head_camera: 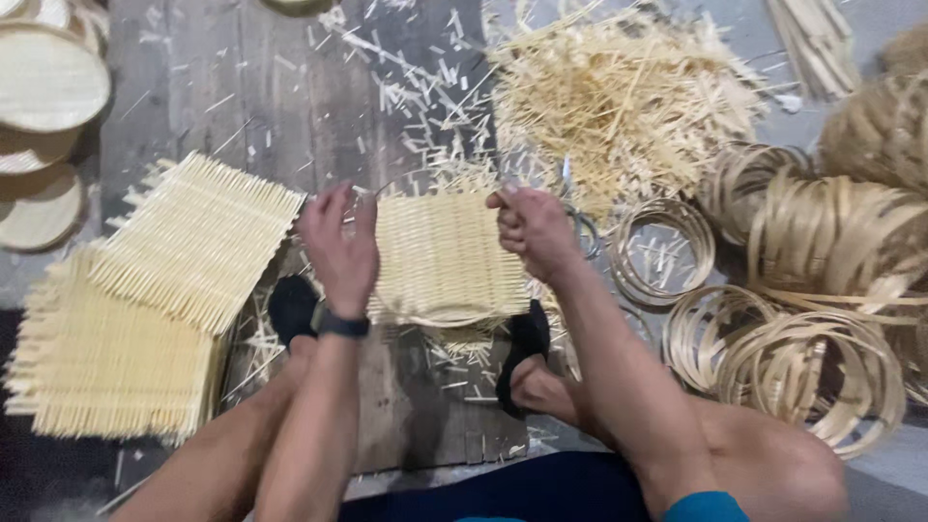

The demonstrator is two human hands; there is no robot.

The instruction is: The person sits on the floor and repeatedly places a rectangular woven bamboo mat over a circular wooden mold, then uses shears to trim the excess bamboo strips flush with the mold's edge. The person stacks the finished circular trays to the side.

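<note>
- Your left hand (pixel 338 246): fingers grip the left edge of the woven mat (pixel 447 259).
- Your right hand (pixel 530 227): fingers closed on the mat's far right corner.
- Mat lies on the floor between your feet.
- Mat stack (pixel 145 300) left; rings (pixel 773 290) right; offcut pile (pixel 619 92) far.

My left hand (pixel 338 246) is raised at the left edge of the woven mat (pixel 447 259), back turned up toward me, fingers held together and curled over that edge, thumb tucked out of sight. A dark band circles the wrist. My right hand (pixel 530 227) sits at the mat's upper right corner, closed into a loose fist, knuckles up; it seems to pinch something thin, though blur hides it. Both forearms reach forward from my lap, bare, the right crossing over my bent knee beside the mat.
</note>
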